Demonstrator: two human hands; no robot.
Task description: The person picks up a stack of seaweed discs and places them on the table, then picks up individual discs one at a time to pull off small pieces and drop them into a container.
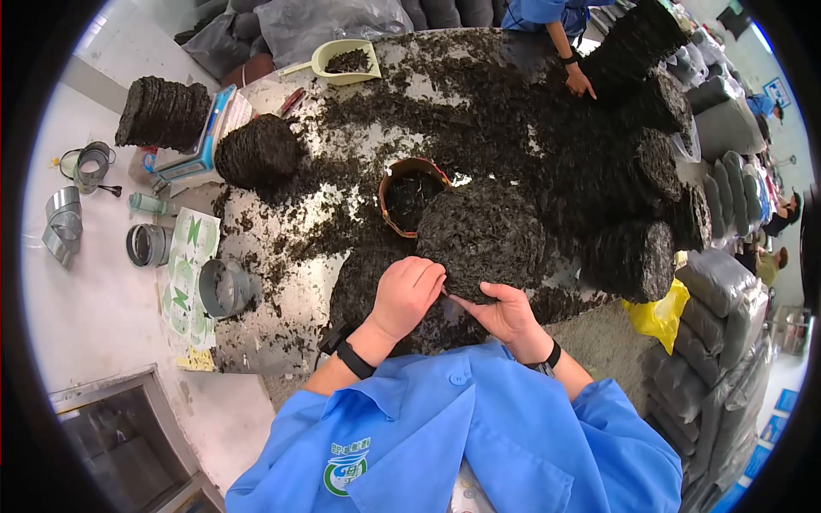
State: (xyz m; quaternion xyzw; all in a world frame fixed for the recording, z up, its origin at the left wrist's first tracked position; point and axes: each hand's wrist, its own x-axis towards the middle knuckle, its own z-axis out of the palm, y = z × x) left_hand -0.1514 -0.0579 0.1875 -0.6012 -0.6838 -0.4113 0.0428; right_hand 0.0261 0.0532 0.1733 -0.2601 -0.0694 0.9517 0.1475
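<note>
A round, flat disc of dark, layered flaky material (483, 238) is tilted up at the table's front edge. My right hand (505, 318) holds its lower edge, thumb on the near face. Just left of it, my left hand (405, 295) has its fingers pinched together at the disc's lower left edge; whatever is between the fingertips is too small to make out. Behind the disc stands a reddish-rimmed round container (386, 203) with dark bits inside. Another dark mass (363, 286) lies under and left of my left hand.
Stacks of dark discs (629, 256) stand along the right side. A co-worker's hand (581, 82) touches the material at the back right. A scoop (373, 73), grey rings (224, 289), a blue box (209, 141) and a yellow bag (658, 316) are around.
</note>
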